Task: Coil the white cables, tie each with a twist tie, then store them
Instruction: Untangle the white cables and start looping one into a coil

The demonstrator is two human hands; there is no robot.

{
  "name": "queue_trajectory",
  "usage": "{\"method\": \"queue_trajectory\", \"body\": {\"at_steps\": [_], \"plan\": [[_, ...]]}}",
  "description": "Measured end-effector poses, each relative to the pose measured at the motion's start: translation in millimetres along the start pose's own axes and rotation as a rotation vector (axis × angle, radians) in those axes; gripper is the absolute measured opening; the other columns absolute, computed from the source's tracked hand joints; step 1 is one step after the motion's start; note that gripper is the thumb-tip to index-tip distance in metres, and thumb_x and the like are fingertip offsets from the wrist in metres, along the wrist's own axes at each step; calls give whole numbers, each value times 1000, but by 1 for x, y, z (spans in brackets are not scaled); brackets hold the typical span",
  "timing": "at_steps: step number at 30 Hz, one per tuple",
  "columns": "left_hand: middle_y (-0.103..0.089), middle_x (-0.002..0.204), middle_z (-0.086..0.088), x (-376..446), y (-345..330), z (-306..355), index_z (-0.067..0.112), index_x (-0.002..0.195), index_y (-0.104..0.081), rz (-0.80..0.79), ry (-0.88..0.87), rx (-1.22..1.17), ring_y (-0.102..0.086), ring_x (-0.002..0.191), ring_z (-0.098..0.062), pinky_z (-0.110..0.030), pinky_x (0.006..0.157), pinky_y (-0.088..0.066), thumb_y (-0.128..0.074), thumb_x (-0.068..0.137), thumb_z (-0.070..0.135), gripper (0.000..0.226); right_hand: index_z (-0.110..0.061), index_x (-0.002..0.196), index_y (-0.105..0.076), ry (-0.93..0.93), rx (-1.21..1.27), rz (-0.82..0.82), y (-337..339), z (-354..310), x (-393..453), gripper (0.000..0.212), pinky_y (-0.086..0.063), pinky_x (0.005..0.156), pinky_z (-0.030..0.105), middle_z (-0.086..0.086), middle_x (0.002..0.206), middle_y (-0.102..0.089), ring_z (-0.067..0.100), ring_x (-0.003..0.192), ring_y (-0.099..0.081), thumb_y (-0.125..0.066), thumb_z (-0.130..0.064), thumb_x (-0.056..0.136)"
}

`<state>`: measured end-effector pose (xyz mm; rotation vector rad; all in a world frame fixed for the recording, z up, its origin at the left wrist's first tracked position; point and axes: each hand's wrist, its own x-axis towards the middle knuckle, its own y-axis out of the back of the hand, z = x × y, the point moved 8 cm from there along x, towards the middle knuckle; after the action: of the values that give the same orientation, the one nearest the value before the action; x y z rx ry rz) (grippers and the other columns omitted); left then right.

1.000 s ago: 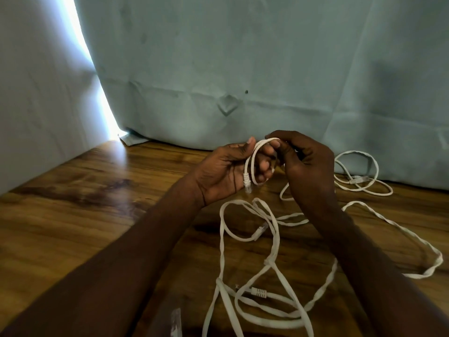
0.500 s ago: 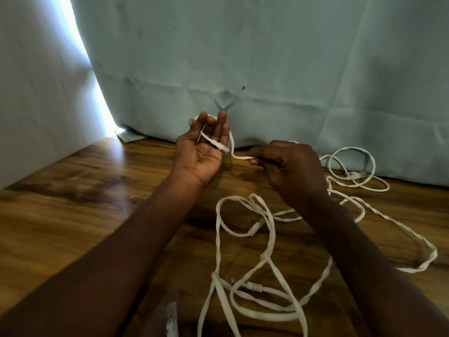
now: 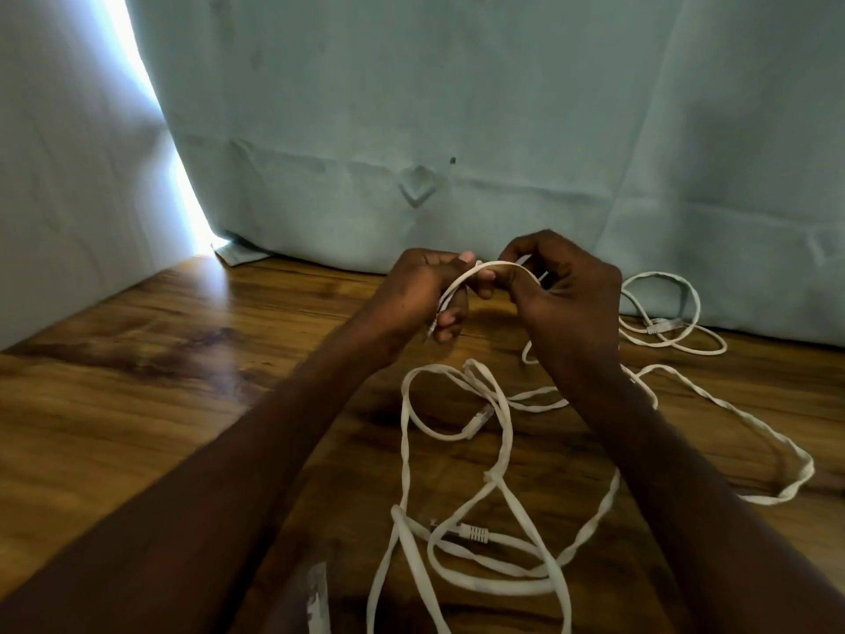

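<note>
Pinching a flat white cable (image 3: pixel 491 266) between both hands above the worktop's (image 3: pixel 137 404) middle: left hand (image 3: pixel 423 297) closed round its plug end, right hand (image 3: pixel 564 304) gripping the loop | cable looks light, limp, ribbon-like, kink-prone; best held near plugs | remaining white cables (image 3: pixel 480 496) sprawl tangled toward the near edge | glossy wood-grain top

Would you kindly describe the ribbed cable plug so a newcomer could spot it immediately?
Start at the wooden table and its tangle of white cables, nearest the camera. The ribbed plug lies inside the lowest loop, the only connector with a grey ridged boot.
</note>
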<state>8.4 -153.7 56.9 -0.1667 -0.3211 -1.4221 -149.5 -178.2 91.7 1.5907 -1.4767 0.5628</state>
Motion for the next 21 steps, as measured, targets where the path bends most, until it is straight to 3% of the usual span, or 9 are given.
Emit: {"method": "queue_trajectory", "body": {"at_steps": [4,13,17,21], "plan": [[-28,46,1,-3,-11,-1,4,85,-62,-182,99,-125,-22,34,-12,-32,47,-15,-34,112,39,52,-23,95,-78,-80,6,12,0,12,0,6,-55,71,43,-10,80,-72,11,75,-69,-72,-24,94],[-33,46,9,-5,-30,1,12,88,-52,-283,189,-586,-29,33,-3,-23,42,-17,-40,110,29,31,-27,97,-76,-116,-11,-15,-2,19,2,16,-56,67,46,-10,71,-68,11,69,-66,-62,-25,102],[-29,43,11,-10,-31,-1,17,83,-49,-399,270,-587,-26,29,-3,-22,39,-19,-41,109,33,32,-28,97,-74,-77,-158,-50,-3,17,0,20,-52,62,40,-9,72,-68,7,65,-63,-57,-33,104],[-30,41,11,-11,-30,1,17,80,-48,-397,279,-618,-28,27,-2,-19,35,-22,-42,109,34,34,-27,97,-72,-68,-210,-103,-9,17,1,26,-53,62,42,-7,70,-66,11,63,-63,-49,-38,106]]}}
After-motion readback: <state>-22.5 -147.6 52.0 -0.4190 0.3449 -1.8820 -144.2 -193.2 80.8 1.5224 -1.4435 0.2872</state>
